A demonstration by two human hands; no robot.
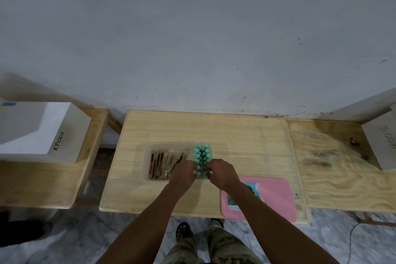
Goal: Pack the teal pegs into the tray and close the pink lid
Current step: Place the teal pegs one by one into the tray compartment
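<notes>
Grip: our left hand and right hand curl fingers onto the near end of the teal pegs, one per side, pinching the block.
Pegs: two rows, long axis running away from us, in the tray, right part.
Lid: pink lid lies flat, near-right of the grip; right hand is nearer.

Handwritten in black marker on the white box at the left is "KP003", the box at the right edge bears a sideways marker scrawl too unclear to read, and the picture label on the pink lid is blurred
</notes>
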